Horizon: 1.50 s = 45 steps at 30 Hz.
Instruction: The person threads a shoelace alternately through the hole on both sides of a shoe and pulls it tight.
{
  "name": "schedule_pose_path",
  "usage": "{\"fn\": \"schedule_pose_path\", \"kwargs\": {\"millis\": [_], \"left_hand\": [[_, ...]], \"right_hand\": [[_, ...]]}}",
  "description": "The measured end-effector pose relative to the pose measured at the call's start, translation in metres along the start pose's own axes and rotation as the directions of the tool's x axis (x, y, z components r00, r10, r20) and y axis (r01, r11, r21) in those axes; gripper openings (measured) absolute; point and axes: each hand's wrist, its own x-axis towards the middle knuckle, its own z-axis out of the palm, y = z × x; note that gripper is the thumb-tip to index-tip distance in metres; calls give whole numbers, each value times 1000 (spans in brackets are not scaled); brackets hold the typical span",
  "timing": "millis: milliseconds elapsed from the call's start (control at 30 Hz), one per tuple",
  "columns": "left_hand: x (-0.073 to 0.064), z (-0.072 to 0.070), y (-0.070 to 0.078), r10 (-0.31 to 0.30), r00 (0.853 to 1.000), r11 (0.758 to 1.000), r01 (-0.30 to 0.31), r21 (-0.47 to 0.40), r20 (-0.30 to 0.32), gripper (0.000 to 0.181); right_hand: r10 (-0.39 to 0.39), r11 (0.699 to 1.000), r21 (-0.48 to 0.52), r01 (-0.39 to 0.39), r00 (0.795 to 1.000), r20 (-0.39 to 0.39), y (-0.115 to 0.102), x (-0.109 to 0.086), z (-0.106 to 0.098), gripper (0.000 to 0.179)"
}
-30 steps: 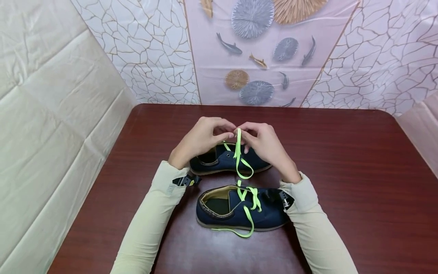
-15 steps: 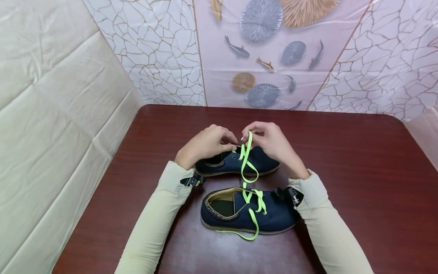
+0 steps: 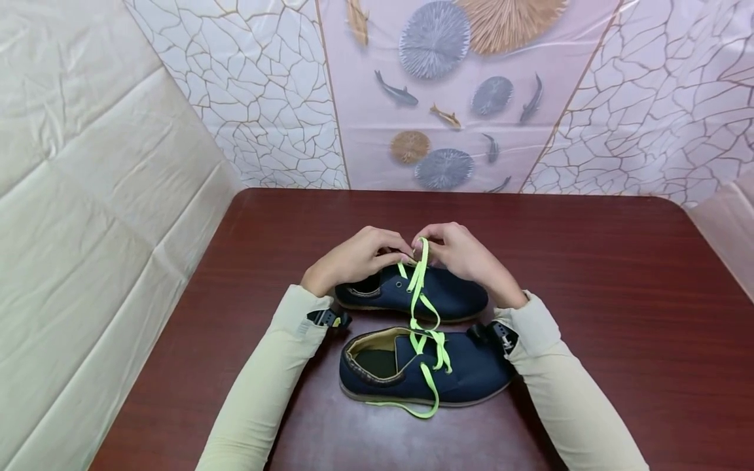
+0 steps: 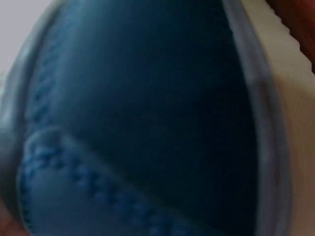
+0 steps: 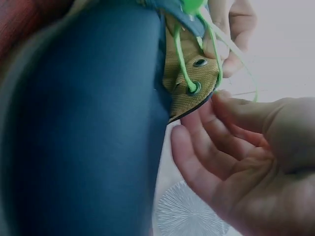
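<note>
Two navy shoes with neon-yellow laces lie side by side, toes to the right. At the far shoe (image 3: 453,291), my left hand (image 3: 359,258) pinches the edge of the eyelet flap (image 5: 183,101), thumb on its tan lining. My right hand (image 3: 462,255) pinches the yellow shoelace (image 3: 417,281) at the same flap; the lace loops over its fingertips and hangs down toward the near shoe (image 3: 471,366). In the right wrist view, the right thumb and fingers (image 5: 236,105) meet at the flap's edge, next to metal eyelets. Blurred dark blue shoe upper (image 4: 147,88) fills the left wrist view.
Both shoes stand on a glossy reddish-brown table (image 3: 589,261). A loose lace end (image 3: 406,411) from the near shoe trails on the tabletop. Behind the table hangs a patterned cloth (image 3: 442,111); pale sheeting (image 3: 88,216) covers the left side.
Both hands have come down, the left from the lace end to the flap, the right bringing the lace along. The far shoe has shifted slightly nearer the near shoe.
</note>
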Motion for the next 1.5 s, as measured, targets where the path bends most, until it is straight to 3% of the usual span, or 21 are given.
{"fn": "schedule_pose_path", "kwargs": {"millis": [167,467,667,767,833,900,1033,1233,1367,1433,1500], "left_hand": [[4,8,3,24,1000,999,-24,-31,-12,17],[3,6,7,-23,1000,999,23,-24,-14,17],[1,5,6,26,999,998,-27,-54,-20,17],[0,5,8,67,997,998,-67,-3,-49,12],[-2,4,11,97,994,991,-91,99,-55,11],[-2,4,16,125,991,967,-112,231,-43,11],[1,4,27,186,983,889,-167,426,-2,16],[4,10,29,295,955,771,-230,594,-13,23],[3,13,26,344,939,698,-242,675,-20,24],[4,14,25,350,937,674,-238,700,-18,22],[3,13,25,344,939,687,-241,685,-15,16]], "right_hand": [[40,999,2,-40,998,42,2,-7,-1,17],[62,983,165,-81,991,115,3,-9,2,22],[77,974,204,-102,989,129,5,-10,3,22],[99,959,247,-136,983,157,6,-10,4,23],[117,950,267,-161,978,175,8,-9,4,23],[128,945,274,-178,974,188,10,-8,4,23],[127,944,278,-179,973,192,12,-8,4,22],[115,936,312,-162,980,164,15,-8,6,21],[98,934,330,-137,986,132,15,-8,8,19],[98,933,333,-133,988,121,15,-7,9,19],[91,934,336,-120,991,103,14,-7,9,18]]}}
